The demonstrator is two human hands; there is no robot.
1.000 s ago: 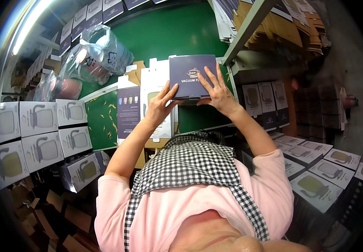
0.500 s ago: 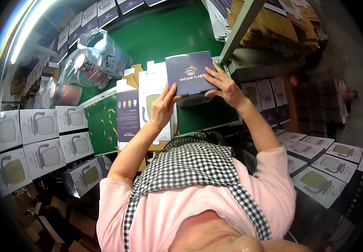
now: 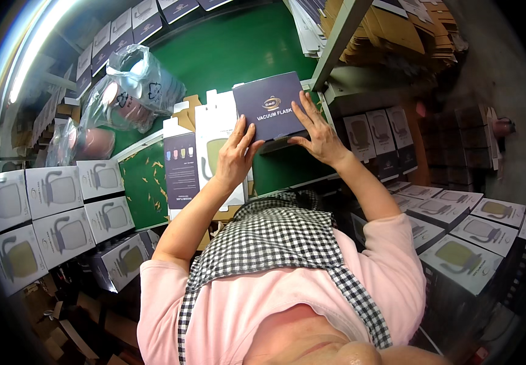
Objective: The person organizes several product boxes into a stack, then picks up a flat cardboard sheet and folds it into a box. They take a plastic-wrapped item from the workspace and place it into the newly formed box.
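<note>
Head view: both bare hands hold a dark navy rectangular cardboard box [image 3: 270, 104] raised over the green-topped work table [image 3: 226, 48], near its far right edge below the metal shelf [image 3: 336, 36] stacked with flattened brown cardboard.

The left hand [image 3: 234, 157] lies with fingers spread and flat against the box's lower left corner. The right hand [image 3: 316, 132] is likewise spread, palm pressed on the lower right side, fingertips reaching up its face.

Compared with a second ago, the box has tipped so that its printed top face turns more toward the camera, and both hands have slid along its lower edge. Judged from this, the box is being squared up or closed.

Flat white and purple carton blanks [image 3: 199, 155] lie just beneath it. Clear plastic bags holding pink items [image 3: 123, 91] sit at the table's left edge. Stacks of white printed boxes [image 3: 44, 207] stand to the left and right.
</note>
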